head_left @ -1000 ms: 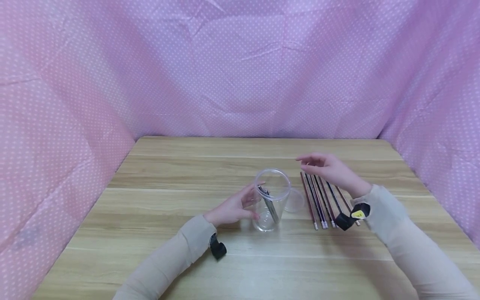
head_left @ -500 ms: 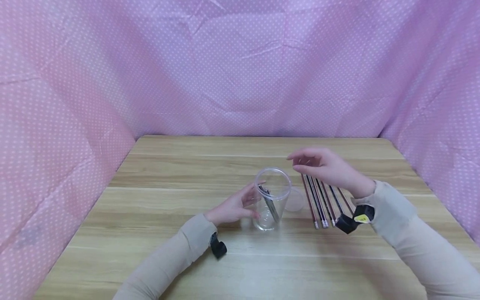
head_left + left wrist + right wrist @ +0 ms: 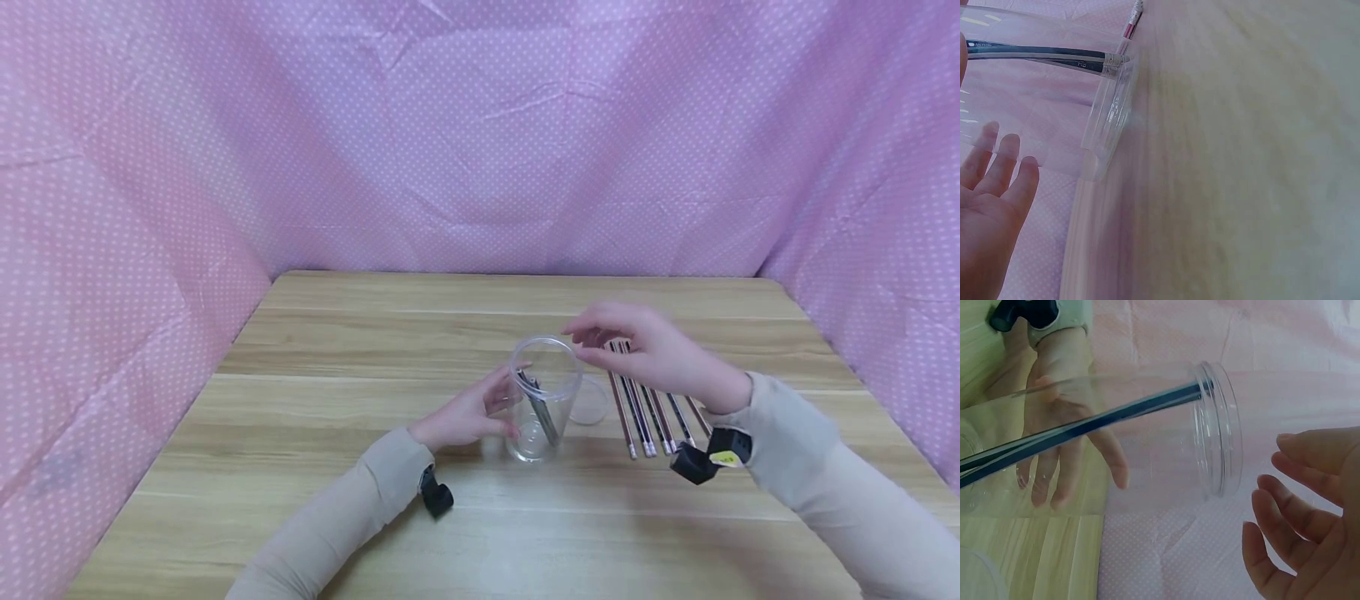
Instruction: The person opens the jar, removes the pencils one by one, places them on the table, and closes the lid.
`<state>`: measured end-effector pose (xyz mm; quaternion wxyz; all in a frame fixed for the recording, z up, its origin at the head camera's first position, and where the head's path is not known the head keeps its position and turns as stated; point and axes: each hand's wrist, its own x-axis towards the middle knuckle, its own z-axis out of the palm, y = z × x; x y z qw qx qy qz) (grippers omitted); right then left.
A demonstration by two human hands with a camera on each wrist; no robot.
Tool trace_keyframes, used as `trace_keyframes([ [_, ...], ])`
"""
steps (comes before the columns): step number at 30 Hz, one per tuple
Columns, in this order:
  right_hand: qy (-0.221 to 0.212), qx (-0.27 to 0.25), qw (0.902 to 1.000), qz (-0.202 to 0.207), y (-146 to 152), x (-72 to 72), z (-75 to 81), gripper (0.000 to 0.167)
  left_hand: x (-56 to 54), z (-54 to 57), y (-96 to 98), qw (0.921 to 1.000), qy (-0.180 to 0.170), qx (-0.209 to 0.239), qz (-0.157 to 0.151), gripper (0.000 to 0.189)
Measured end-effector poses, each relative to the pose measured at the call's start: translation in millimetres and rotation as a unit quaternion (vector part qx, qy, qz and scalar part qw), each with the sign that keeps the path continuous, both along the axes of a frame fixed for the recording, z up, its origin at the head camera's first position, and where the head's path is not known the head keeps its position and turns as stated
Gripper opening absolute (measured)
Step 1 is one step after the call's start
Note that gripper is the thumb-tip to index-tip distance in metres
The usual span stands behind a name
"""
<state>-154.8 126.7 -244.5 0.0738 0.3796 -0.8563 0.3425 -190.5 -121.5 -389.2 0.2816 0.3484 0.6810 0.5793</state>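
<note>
A clear plastic jar (image 3: 555,387) stands upright and uncapped on the wooden table. Inside it lean a few dark pencils (image 3: 1097,422), their tops below the rim. My left hand (image 3: 468,412) holds the jar from the left, with thumb and fingers spread around its wall; the fingers (image 3: 1007,153) show against the clear side in the left wrist view. Beside the rim, on the right, hovers my right hand (image 3: 648,350). Nothing is between its loosely bent fingers, which point toward the jar's mouth in the right wrist view.
A round clear lid (image 3: 590,402) lies flat on the table just right of the jar. Several red-brown and dark pencils (image 3: 636,417) lie side by side farther right, partly under my right hand. Pink dotted cloth (image 3: 480,150) surrounds the table (image 3: 360,333).
My right hand has moved left from above the pencils' far ends to beside the jar's rim. The left hand and the jar have stayed put.
</note>
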Motion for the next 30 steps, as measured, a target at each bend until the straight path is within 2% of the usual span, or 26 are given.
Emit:
trace_keyframes([
  [3,0.055,0.012,0.9982,0.021,-4.5,3.7,-0.5,0.032,0.6,0.6,-0.2,1.0000,-0.004,-0.002,-0.001,0.094],
  [7,0.127,0.031,0.9904,0.043,-10.6,9.8,-1.7,0.031,1.0,-0.2,-0.7,1.0000,-0.005,-0.003,-0.002,0.094],
  [10,0.160,0.046,0.9843,0.058,-14.3,14.0,-3.6,0.038,0.6,-2.4,-0.6,1.0000,-0.001,0.000,-0.004,0.094],
  [16,0.151,0.087,0.9820,0.073,-20.2,20.1,-7.1,0.044,0.4,-4.6,-0.7,1.0000,-0.002,0.000,0.001,0.093],
  [23,0.155,0.086,0.9808,0.082,-22.4,21.7,-15.4,0.046,1.2,-2.2,-1.5,1.0000,-0.004,-0.007,0.003,0.094],
  [26,0.166,0.091,0.9784,0.082,-22.3,22.5,-20.1,0.046,1.4,-1.1,-1.5,1.0000,-0.002,-0.007,0.004,0.093],
  [30,0.159,0.108,0.9785,0.076,-21.6,25.0,-24.7,0.048,1.3,-0.8,-1.9,0.9999,0.002,-0.010,0.006,0.092],
])
